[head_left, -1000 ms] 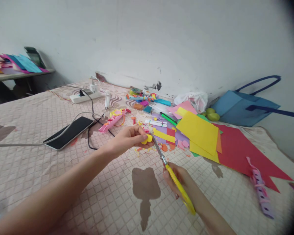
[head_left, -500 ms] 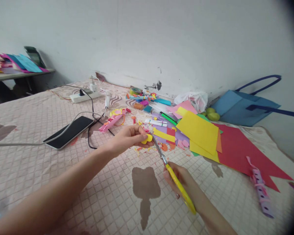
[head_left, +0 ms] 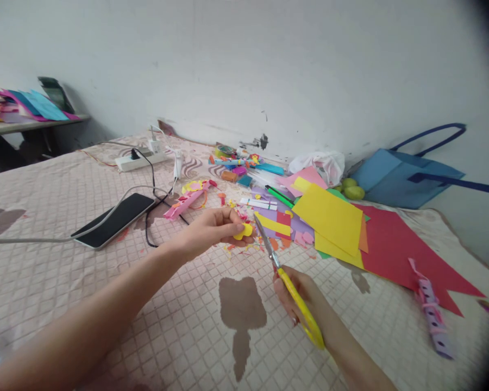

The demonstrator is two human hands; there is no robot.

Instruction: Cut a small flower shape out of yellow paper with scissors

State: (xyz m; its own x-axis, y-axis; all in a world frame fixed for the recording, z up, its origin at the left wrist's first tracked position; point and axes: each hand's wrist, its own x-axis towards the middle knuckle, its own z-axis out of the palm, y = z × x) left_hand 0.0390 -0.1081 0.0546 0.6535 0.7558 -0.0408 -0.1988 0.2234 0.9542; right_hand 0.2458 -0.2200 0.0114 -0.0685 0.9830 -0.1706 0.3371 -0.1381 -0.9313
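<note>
Between the thumb and fingers of my left hand (head_left: 218, 228) is a small yellow paper piece (head_left: 243, 232) with a rounded edge. My right hand (head_left: 299, 293) is wrapped round the handles of yellow-handled scissors (head_left: 287, 288). The metal blades point up and to the left, just right of the yellow piece and apart from it. Small paper scraps (head_left: 238, 248) in yellow, orange and red are scattered on the cloth beneath and behind my left fingers.
Yellow sheets (head_left: 330, 217) overlap a large red sheet (head_left: 395, 250) on the right. A phone (head_left: 114, 220), cables and a power strip (head_left: 142, 161) lie left. A blue bag (head_left: 407, 176) leans by the wall. A purple paper strip (head_left: 434, 320) rests at lower right.
The scissor blades have moved slightly right, away from the yellow paper piece. My left hand keeps its pinch in nearly the same place.
</note>
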